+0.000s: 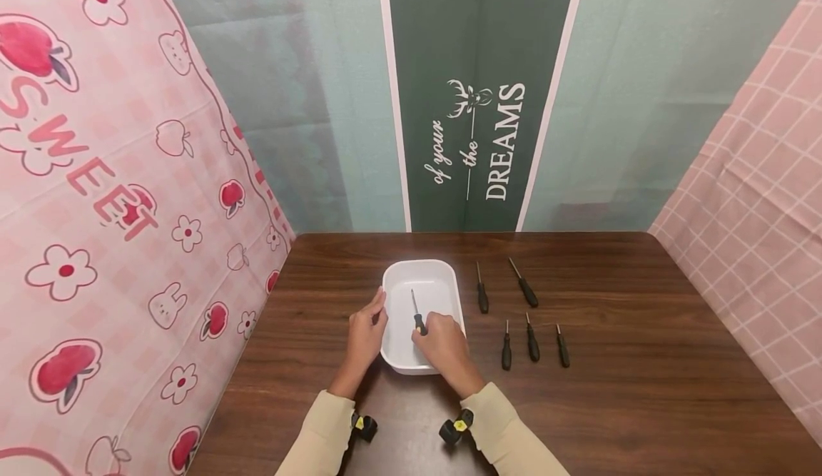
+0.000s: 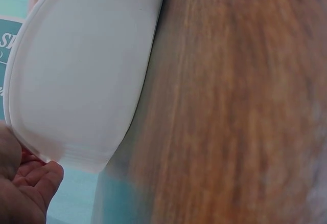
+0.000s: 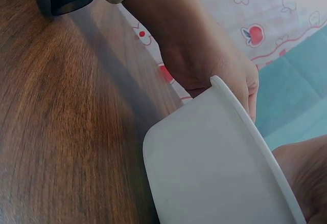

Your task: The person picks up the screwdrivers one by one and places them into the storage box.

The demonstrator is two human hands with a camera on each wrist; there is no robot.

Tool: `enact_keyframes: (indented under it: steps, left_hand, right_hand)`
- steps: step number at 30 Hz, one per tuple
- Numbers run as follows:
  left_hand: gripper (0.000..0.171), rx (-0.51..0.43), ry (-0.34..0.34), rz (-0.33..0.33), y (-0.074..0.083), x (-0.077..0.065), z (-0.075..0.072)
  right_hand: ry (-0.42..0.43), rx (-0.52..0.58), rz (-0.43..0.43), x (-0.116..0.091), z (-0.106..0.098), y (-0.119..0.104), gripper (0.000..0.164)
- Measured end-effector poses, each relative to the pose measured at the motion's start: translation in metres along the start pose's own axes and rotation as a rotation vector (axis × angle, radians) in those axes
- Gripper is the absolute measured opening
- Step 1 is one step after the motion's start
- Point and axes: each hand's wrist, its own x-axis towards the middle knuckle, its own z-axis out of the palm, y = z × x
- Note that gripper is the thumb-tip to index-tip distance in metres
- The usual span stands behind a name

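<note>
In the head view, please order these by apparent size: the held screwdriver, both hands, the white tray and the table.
1. Table
2. White tray
3. Left hand and right hand: too close to rank
4. Held screwdriver

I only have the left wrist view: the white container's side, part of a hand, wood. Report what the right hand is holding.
Observer: The right hand grips a black-handled screwdriver over the white container.
Operator: Tell me what lies to the container's right.
Observer: Five more dark-handled screwdrivers on the table: two farther from the person, three nearer.
Operator: Give me their direction.
Observer: All five have their handles toward the person and their shafts pointing away.
</note>
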Motion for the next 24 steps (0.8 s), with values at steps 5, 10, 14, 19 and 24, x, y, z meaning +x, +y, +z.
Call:
enact_keyframes:
  steps: [5,10,14,19,24]
  left_hand:
    - [0.033,-0.002,0.002,-0.004,0.0009,0.0002,-0.0003]
    - [0.033,-0.001,0.002,-0.014,0.0017,-0.0001,-0.0009]
    - [0.034,0.002,0.0,-0.023,0.0029,0.0002,-0.0014]
    - [0.033,0.0,0.001,-0.02,0.0033,0.0003,-0.0013]
    - [0.033,0.003,-0.001,-0.018,0.0028,0.0003,-0.0006]
  right_hand:
    - [-0.017,-0.005,0.007,-0.0008,0.0001,-0.0015,0.026]
    - [-0.03,-0.04,0.001,-0.0008,0.0009,-0.0025,0.028]
    - [-0.03,-0.059,0.005,-0.0004,0.0016,-0.0028,0.028]
    - [-0.039,-0.075,0.012,-0.0004,0.0017,-0.0024,0.026]
    - [-0.077,-0.098,0.033,0.0001,0.0021,-0.0017,0.026]
